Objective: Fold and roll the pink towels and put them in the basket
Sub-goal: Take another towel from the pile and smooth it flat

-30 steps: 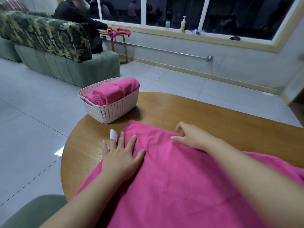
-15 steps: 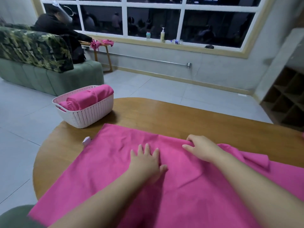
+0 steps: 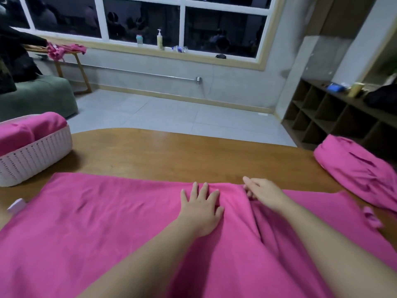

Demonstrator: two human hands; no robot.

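The large pink towel (image 3: 107,222) lies spread on the wooden counter (image 3: 171,153). Both hands have slid rightward along its far edge within the last second: the left hand (image 3: 200,209) presses flat, fingers straight, while the right hand (image 3: 261,193) rests beside it with relaxed fingers. Smoothing seems nearly done; folding comes next, with the white woven basket (image 3: 32,160) of rolled towels at the left.

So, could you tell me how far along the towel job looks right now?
Done: rolled towels already sit in the basket. In hand: one spread towel lies flat on the table, the left hand pressing it flat, the right hand at its far edge. Left: folding and rolling it, then the crumpled pile.
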